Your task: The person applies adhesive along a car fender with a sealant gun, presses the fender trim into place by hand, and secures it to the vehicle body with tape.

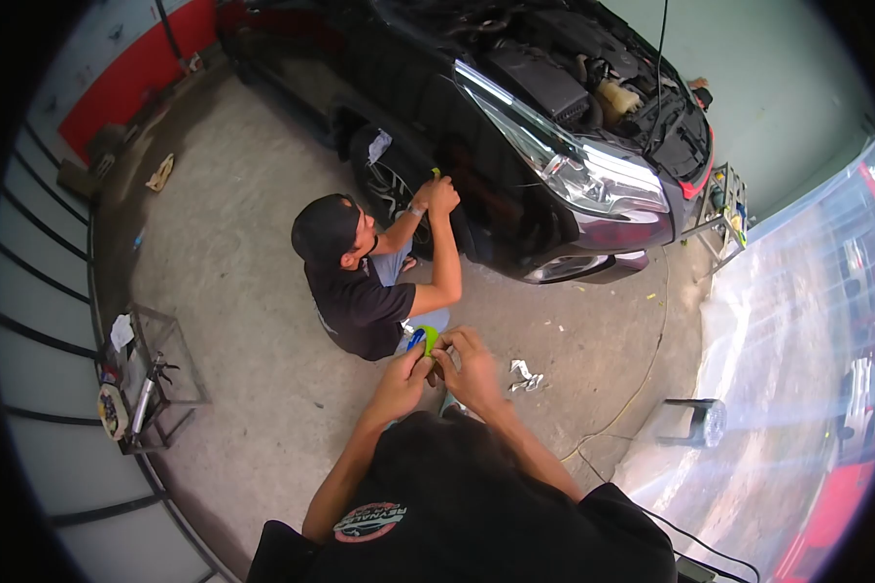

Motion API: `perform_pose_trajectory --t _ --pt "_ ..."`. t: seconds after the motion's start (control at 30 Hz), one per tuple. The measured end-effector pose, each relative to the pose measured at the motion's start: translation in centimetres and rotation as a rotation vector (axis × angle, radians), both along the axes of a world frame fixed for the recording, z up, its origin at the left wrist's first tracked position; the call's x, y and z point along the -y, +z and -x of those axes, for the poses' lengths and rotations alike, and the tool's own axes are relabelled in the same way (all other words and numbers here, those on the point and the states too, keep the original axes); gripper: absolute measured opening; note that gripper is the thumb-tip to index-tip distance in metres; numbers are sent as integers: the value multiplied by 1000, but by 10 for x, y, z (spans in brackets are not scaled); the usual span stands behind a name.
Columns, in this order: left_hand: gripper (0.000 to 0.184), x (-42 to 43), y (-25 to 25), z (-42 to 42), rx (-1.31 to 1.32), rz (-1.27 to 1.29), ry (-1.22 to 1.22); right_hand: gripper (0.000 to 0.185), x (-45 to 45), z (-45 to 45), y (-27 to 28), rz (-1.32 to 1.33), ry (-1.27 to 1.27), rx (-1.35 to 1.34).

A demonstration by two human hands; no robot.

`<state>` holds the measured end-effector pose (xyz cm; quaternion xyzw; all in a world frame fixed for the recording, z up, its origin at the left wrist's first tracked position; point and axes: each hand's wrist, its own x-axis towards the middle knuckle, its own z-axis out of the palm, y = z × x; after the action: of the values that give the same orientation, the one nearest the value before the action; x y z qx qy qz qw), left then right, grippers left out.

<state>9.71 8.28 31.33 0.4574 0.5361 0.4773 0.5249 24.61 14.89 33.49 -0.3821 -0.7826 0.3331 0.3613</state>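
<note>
In front of my chest, my left hand (pixel 401 387) is closed around a roll of yellow-green tape (pixel 431 340) with something blue inside its ring. My right hand (pixel 472 371) meets it from the other side, thumb and fingers pinched together at the edge of the roll. Whether a loose end of tape lies between those fingertips is too small to tell. Just beyond my hands, a person in a black cap (pixel 329 231) squats beside the car's front wheel. That person's hands (pixel 436 197) are at the wheel arch, near a small yellow-green bit.
The black car (pixel 501 209) stands ahead with its hood up. A metal stand (pixel 180 364) with a caulking gun (pixel 149 389) is at left. Crumpled paper (pixel 526 376) and a yellow cord (pixel 642 389) lie on the floor. A stool (pixel 695 422) stands right, a rack (pixel 724 209) behind.
</note>
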Motion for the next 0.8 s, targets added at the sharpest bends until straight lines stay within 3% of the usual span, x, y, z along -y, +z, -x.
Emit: perform_pose_trajectory --t 0.17,0.27,0.37,0.57,0.8 --pt "24 -2 -7 -6 -70 18 50 18 -5 -4 -6 10 0 -18" --pt "25 -1 -9 -4 -27 58 44 25 0 4 -4 239 -157 -260" --pt "26 -3 -8 -6 85 45 53 25 -7 -1 5 268 -40 -100" --pt "33 -5 -3 -3 112 19 27 12 -13 1 -12 295 -5 -206" --pt "31 -7 2 1 123 8 20 12 -16 7 -7 305 -29 -193"
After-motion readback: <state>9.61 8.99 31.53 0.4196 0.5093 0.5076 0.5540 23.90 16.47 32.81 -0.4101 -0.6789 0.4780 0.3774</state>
